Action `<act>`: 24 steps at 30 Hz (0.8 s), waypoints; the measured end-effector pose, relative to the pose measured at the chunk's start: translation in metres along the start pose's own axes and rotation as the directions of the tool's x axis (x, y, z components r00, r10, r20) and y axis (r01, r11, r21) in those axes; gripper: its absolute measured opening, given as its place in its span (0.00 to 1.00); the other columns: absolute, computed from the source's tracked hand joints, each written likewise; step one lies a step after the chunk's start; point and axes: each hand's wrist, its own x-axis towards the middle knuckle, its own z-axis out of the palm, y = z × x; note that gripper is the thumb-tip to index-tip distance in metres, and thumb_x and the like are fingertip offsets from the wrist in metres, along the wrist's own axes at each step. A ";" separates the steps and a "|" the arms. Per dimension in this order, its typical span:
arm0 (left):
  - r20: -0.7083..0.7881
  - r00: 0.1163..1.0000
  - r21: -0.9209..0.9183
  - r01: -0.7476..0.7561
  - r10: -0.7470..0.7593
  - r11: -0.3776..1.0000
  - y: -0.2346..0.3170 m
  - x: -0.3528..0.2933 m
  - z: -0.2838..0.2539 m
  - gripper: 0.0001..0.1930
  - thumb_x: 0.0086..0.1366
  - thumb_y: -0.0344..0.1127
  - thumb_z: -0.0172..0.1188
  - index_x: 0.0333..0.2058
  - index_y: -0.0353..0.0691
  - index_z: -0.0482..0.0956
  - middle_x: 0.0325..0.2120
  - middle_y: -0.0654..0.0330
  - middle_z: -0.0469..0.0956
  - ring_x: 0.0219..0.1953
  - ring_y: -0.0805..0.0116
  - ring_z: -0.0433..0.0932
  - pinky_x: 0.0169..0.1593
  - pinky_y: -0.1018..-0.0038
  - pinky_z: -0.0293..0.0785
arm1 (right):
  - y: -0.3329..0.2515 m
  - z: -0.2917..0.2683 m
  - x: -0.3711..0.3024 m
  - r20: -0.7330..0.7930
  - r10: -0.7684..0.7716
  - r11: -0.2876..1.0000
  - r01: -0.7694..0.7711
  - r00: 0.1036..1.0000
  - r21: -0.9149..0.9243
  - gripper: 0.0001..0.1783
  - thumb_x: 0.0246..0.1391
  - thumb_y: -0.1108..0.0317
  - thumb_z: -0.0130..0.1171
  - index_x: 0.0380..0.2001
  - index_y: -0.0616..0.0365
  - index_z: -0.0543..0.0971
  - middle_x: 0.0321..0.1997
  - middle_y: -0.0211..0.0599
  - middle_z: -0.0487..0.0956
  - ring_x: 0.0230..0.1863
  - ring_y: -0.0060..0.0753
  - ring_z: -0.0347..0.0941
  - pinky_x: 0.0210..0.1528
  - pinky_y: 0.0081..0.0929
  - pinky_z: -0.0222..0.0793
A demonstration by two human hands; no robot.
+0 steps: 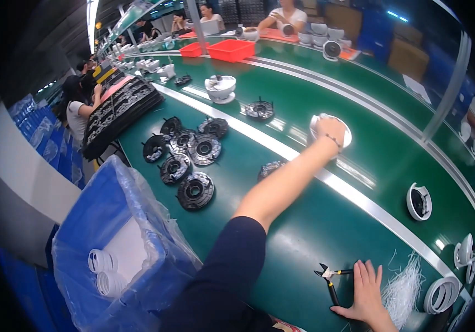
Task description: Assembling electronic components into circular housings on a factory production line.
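My left arm reaches across the bench to the belt. My left hand [330,131] is closed on a white round housing [346,138], its fingertips partly hidden by the hand itself. Close to me on the right, my right hand [368,292] lies open, fingers spread, on the green bench. Beside it rest side cutters [327,273] with black-and-yellow handles, jaws apart; one handle ends near the fingers. A heap of thin white strips [403,290] lies just right of that hand. Behind my left forearm, a black round part [270,170] is partly covered.
Several black round parts [195,191] lie on the bench at left. A blue bin [91,221], lined with plastic, holds white rings [110,283]. More white rings [442,295] sit at right. White housings [419,201] stand along the belt, with red trays [231,50] and people beyond.
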 end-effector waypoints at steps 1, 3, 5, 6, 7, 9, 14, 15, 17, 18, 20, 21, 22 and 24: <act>-0.002 1.000 -0.032 0.029 -0.029 0.999 0.001 -0.002 0.001 0.10 0.55 0.33 0.50 0.33 0.48 0.80 0.35 0.61 0.78 0.39 0.67 0.76 0.40 0.72 0.69 | 0.004 0.003 0.005 0.034 -0.041 0.995 0.038 0.999 0.088 0.57 0.17 0.50 0.70 0.52 0.69 0.57 0.52 0.57 0.58 0.54 0.61 0.53 0.57 0.57 0.44; -0.027 1.000 -0.083 0.008 -0.011 0.997 0.004 -0.003 0.007 0.09 0.54 0.34 0.51 0.31 0.47 0.80 0.34 0.59 0.78 0.39 0.65 0.77 0.41 0.71 0.70 | 0.011 0.011 0.005 -0.024 -0.062 0.994 0.064 0.998 0.093 0.50 0.19 0.56 0.66 0.49 0.69 0.61 0.48 0.55 0.61 0.50 0.58 0.56 0.53 0.52 0.50; -0.127 0.991 -0.230 -0.079 0.050 0.970 0.009 -0.003 0.012 0.07 0.47 0.33 0.56 0.26 0.41 0.80 0.29 0.50 0.77 0.33 0.56 0.78 0.38 0.66 0.74 | 0.014 0.015 0.002 -0.068 -0.045 0.994 0.052 0.997 0.097 0.43 0.21 0.62 0.63 0.46 0.70 0.64 0.44 0.53 0.64 0.46 0.56 0.59 0.50 0.47 0.56; -0.164 0.985 -0.352 -0.103 0.047 0.930 0.007 0.005 0.025 0.07 0.47 0.33 0.56 0.25 0.40 0.80 0.28 0.49 0.77 0.33 0.55 0.77 0.38 0.66 0.73 | 0.016 0.015 0.004 -0.099 -0.006 0.997 0.014 0.995 0.081 0.38 0.20 0.65 0.59 0.43 0.69 0.66 0.40 0.51 0.64 0.42 0.53 0.60 0.45 0.44 0.59; -0.185 0.982 -0.467 -0.124 0.040 0.875 0.004 0.007 0.028 0.06 0.46 0.33 0.56 0.24 0.40 0.79 0.27 0.49 0.77 0.33 0.55 0.77 0.38 0.66 0.73 | 0.018 0.016 0.004 -0.122 0.035 0.997 -0.026 0.992 0.075 0.33 0.20 0.68 0.55 0.40 0.69 0.68 0.35 0.49 0.65 0.37 0.51 0.62 0.40 0.40 0.62; -0.236 0.970 -0.566 -0.188 0.060 0.803 -0.017 0.008 0.034 0.08 0.45 0.36 0.60 0.24 0.39 0.80 0.22 0.51 0.77 0.28 0.60 0.78 0.34 0.68 0.74 | 0.022 0.012 0.020 -0.238 0.014 1.000 -0.012 0.971 0.009 0.31 0.21 0.71 0.54 0.39 0.67 0.69 0.34 0.48 0.66 0.35 0.49 0.63 0.36 0.38 0.63; -0.027 0.997 -0.902 0.006 -0.072 0.433 -0.044 0.013 0.049 0.08 0.53 0.33 0.60 0.26 0.33 0.79 0.19 0.61 0.76 0.20 0.78 0.74 0.24 0.81 0.71 | 0.050 -0.007 0.084 -0.548 0.015 0.969 0.123 0.836 0.214 0.29 0.26 0.67 0.61 0.39 0.63 0.73 0.36 0.49 0.75 0.36 0.48 0.73 0.39 0.33 0.70; -0.021 0.997 -0.929 0.008 -0.075 0.369 -0.043 0.016 0.053 0.09 0.53 0.33 0.60 0.27 0.32 0.79 0.20 0.60 0.76 0.20 0.77 0.74 0.24 0.81 0.71 | 0.055 -0.015 0.097 -0.565 0.085 0.955 0.095 0.821 0.282 0.25 0.26 0.67 0.62 0.36 0.62 0.75 0.33 0.46 0.76 0.31 0.42 0.74 0.34 0.29 0.71; 0.024 0.999 -0.942 0.038 -0.048 0.334 -0.022 0.011 0.043 0.10 0.53 0.33 0.60 0.29 0.30 0.78 0.21 0.60 0.76 0.21 0.77 0.74 0.24 0.83 0.70 | 0.072 -0.032 0.125 -0.621 0.182 0.924 0.084 0.763 0.374 0.25 0.26 0.65 0.62 0.34 0.64 0.77 0.31 0.44 0.78 0.29 0.34 0.75 0.28 0.23 0.70; 0.033 0.998 -0.940 0.047 -0.046 0.339 -0.021 0.009 0.040 0.10 0.53 0.33 0.60 0.29 0.31 0.78 0.20 0.61 0.75 0.23 0.77 0.73 0.25 0.83 0.70 | 0.072 -0.044 0.136 -0.575 0.278 0.904 -0.007 0.769 0.427 0.27 0.26 0.64 0.61 0.36 0.65 0.77 0.31 0.45 0.78 0.30 0.35 0.75 0.30 0.24 0.70; 0.045 0.998 -0.945 0.056 -0.040 0.323 -0.016 0.005 0.035 0.09 0.53 0.33 0.59 0.29 0.31 0.78 0.21 0.61 0.75 0.23 0.77 0.73 0.25 0.83 0.70 | 0.076 -0.058 0.161 -0.489 0.364 0.902 -0.169 0.793 0.397 0.29 0.25 0.60 0.61 0.36 0.66 0.77 0.33 0.47 0.78 0.34 0.38 0.76 0.38 0.27 0.70; 0.051 0.998 -0.949 0.062 -0.044 0.309 -0.014 0.004 0.033 0.09 0.53 0.33 0.59 0.29 0.32 0.78 0.21 0.62 0.75 0.23 0.77 0.73 0.26 0.83 0.70 | 0.075 -0.065 0.169 -0.424 0.408 0.871 -0.206 0.808 0.446 0.29 0.25 0.60 0.61 0.35 0.67 0.77 0.33 0.49 0.78 0.36 0.40 0.76 0.41 0.28 0.70; 0.016 0.999 -0.935 0.029 -0.040 0.353 -0.011 0.001 0.032 0.09 0.54 0.33 0.59 0.29 0.32 0.78 0.22 0.62 0.75 0.23 0.77 0.73 0.26 0.82 0.71 | 0.076 -0.060 0.177 -0.438 0.409 0.873 -0.203 0.800 0.444 0.29 0.24 0.60 0.60 0.35 0.67 0.77 0.33 0.50 0.78 0.36 0.41 0.76 0.42 0.29 0.70; -0.022 0.999 -0.936 -0.012 -0.024 0.351 -0.005 0.000 0.036 0.09 0.54 0.33 0.59 0.29 0.32 0.78 0.22 0.62 0.76 0.24 0.77 0.73 0.26 0.82 0.71 | 0.077 -0.052 0.184 -0.452 0.412 0.875 -0.205 0.791 0.439 0.29 0.24 0.60 0.60 0.35 0.68 0.77 0.33 0.50 0.78 0.37 0.41 0.76 0.43 0.29 0.70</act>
